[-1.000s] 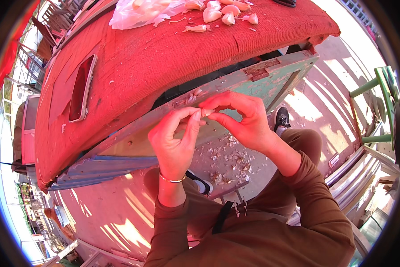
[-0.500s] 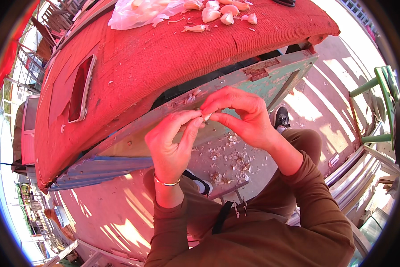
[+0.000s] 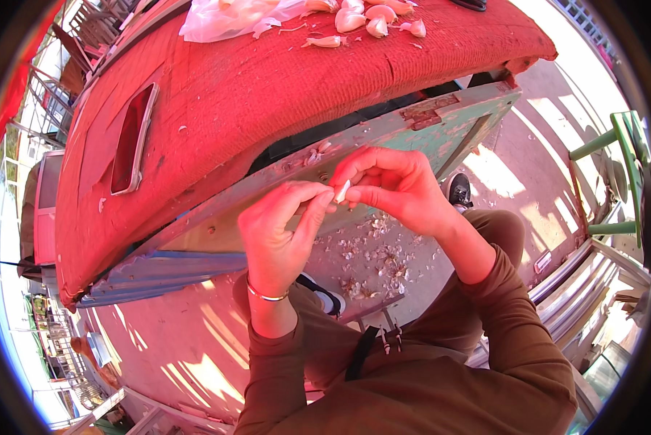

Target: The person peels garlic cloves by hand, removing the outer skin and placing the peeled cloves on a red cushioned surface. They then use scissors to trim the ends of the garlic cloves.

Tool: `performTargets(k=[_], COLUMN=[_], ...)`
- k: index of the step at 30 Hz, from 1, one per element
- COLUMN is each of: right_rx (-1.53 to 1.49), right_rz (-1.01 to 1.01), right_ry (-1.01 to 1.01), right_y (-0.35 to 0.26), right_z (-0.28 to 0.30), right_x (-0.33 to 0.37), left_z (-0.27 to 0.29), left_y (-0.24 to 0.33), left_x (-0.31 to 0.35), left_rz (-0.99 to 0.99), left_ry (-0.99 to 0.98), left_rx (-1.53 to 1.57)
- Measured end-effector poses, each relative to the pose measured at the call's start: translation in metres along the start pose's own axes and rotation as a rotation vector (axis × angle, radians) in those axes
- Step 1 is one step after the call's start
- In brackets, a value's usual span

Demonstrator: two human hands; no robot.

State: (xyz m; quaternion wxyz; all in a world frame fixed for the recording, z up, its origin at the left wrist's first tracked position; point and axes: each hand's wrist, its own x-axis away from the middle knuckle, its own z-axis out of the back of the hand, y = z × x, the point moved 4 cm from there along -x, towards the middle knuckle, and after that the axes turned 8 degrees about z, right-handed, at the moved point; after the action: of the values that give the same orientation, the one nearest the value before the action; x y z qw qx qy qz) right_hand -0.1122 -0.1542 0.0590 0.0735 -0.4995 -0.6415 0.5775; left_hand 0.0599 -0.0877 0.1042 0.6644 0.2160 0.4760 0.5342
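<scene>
A small whitish garlic clove is pinched between my two hands, above the floor just off the table's near edge. My left hand, with a bracelet at its wrist, grips the clove's left side between thumb and forefinger. From the other side my right hand presses thumb and fingertips against it. The fingers partly cover the clove. On the red cloth-covered table, several garlic cloves lie near the far edge beside a whitish plastic bag.
A phone lies on the table's left part. Papery garlic skins litter the floor between my feet, and a few rest on the ledge under the table edge. A green metal frame stands at right.
My right thumb and fingers have shifted on the clove, and more of its white surface shows. My left hand keeps its pinch, almost in the same place.
</scene>
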Motion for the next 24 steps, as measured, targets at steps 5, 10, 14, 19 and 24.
performTargets(k=[5, 10, 14, 19, 24], right_rx=[-0.009, -0.095, -0.118, -0.143, -0.219], right_rz=[-0.040, -0.023, -0.029, -0.069, -0.084], right_ry=[0.035, 0.067, 0.118, 0.139, 0.112], right_y=[0.000, 0.002, 0.005, 0.006, 0.008], right_z=[0.004, 0.002, 0.000, 0.004, 0.005], right_x=[-0.001, -0.002, 0.000, 0.000, -0.002], left_z=[-0.002, -0.007, -0.014, -0.019, -0.021], left_y=[0.004, 0.005, 0.003, 0.000, -0.001], left_x=[0.000, 0.000, -0.002, -0.003, -0.002], left_rz=[-0.085, -0.218, -0.258, -0.256, -0.222], left_ry=[0.022, 0.117, 0.139, 0.119, 0.128], left_rx=[-0.083, -0.205, -0.299, -0.308, -0.280])
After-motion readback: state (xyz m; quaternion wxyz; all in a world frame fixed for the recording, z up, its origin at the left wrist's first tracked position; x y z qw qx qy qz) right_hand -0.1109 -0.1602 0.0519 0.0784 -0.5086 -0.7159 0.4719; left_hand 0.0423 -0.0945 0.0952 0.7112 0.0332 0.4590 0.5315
